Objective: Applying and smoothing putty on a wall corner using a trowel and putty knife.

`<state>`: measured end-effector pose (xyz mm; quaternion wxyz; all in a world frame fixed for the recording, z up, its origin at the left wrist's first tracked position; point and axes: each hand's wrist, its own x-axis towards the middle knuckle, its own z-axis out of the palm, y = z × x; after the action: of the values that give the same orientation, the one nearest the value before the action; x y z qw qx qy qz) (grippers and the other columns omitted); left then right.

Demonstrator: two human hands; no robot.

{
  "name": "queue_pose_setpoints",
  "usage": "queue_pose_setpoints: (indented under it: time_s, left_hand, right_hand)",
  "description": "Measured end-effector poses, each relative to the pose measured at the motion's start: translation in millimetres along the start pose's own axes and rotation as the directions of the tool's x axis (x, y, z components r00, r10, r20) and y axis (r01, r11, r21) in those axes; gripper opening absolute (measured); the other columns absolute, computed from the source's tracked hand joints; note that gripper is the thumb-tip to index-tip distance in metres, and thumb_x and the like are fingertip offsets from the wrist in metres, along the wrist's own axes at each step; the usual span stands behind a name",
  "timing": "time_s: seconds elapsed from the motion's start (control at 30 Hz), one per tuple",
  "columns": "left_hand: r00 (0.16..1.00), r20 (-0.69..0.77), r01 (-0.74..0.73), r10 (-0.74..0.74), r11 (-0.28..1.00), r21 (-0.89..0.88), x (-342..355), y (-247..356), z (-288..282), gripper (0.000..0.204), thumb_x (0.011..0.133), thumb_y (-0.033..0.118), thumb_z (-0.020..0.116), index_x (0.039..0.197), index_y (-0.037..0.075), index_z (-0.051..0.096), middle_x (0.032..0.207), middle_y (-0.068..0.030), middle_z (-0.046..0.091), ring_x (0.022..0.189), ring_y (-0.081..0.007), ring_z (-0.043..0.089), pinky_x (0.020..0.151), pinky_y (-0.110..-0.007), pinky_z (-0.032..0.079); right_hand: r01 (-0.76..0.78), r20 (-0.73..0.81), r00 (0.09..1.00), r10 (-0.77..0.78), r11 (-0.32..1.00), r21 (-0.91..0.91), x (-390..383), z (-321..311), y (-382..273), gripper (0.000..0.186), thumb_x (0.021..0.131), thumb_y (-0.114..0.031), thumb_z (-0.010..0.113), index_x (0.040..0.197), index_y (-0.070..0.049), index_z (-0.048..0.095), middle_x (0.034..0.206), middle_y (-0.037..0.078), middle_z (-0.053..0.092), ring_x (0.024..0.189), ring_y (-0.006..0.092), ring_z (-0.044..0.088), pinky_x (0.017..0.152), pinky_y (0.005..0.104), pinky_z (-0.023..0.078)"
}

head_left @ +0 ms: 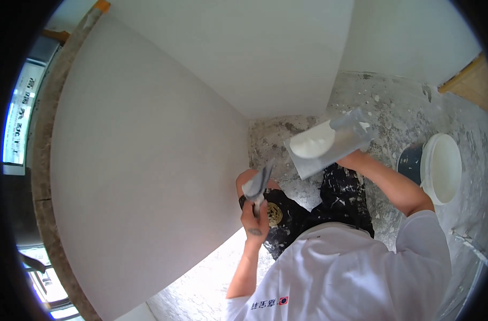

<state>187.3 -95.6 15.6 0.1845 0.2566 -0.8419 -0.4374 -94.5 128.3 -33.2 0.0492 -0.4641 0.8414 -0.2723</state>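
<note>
In the head view, my left hand [253, 219] grips the handle of a putty knife [257, 182], its blade raised and smeared with pale compound. My right hand [351, 159] holds a wide metal plastering trowel [344, 147] with a thick patch of white compound [310, 140] on its left part. The right hand's fingers are mostly hidden behind the trowel. The two tools are apart, over my paint-splattered black shorts [287, 219].
A pale wall [142, 150] stands at my left, edged by a rough strip [45, 176], and meets another wall [265, 64]. A white bucket [442, 168] sits beside a dark bucket [408, 166] on the speckled floor [377, 96]. A long tool [471, 246] lies at right, below a wooden board [474, 80].
</note>
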Motion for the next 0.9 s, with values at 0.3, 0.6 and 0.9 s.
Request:
queue_pose_setpoints:
  time_s: [0.3, 0.6, 0.9]
  left_hand:
    - [0.941, 0.116, 0.337, -0.317, 0.894, -0.294, -50.7, -37.4, 11.0, 0.014, 0.095, 0.011, 0.057, 0.099, -0.001, 0.052, 0.077, -0.0046, 0.062, 0.067, -0.0087, 0.059, 0.063, -0.023, 0.048]
    - [0.930, 0.050, 0.360, -0.363, 0.878, -0.316, -70.8, -27.3, -8.1, 0.016, 0.094, 0.012, 0.057, 0.096, -0.004, 0.054, 0.072, -0.0070, 0.064, 0.062, -0.0111, 0.061, 0.059, -0.024, 0.049]
    - [0.922, 0.064, 0.378, -0.382, 0.852, -0.363, -54.3, -20.6, 0.3, 0.016, 0.093, 0.010, 0.059, 0.097, -0.004, 0.054, 0.074, -0.0062, 0.063, 0.064, -0.0100, 0.060, 0.059, -0.023, 0.050]
  right_hand:
    - [-0.010, -0.138, 0.990, 0.013, 1.000, 0.021, 124.0, 239.3, 48.1, 0.034, 0.087, -0.025, 0.064, 0.116, -0.008, 0.061, 0.121, 0.018, 0.059, 0.114, 0.0404, 0.052, 0.098, 0.0509, 0.040]
    - [-0.110, -0.217, 0.972, 0.092, 0.991, -0.072, 180.5, 328.9, 69.2, 0.035, 0.087, -0.023, 0.063, 0.119, -0.009, 0.059, 0.122, 0.018, 0.058, 0.113, 0.0420, 0.052, 0.097, 0.0497, 0.042]
    - [-0.082, 0.026, 0.996, 0.084, 0.995, -0.063, 202.5, 331.9, 92.5, 0.050, 0.086, -0.029, 0.065, 0.129, -0.007, 0.053, 0.126, 0.021, 0.054, 0.117, 0.0420, 0.050, 0.098, 0.0507, 0.040]
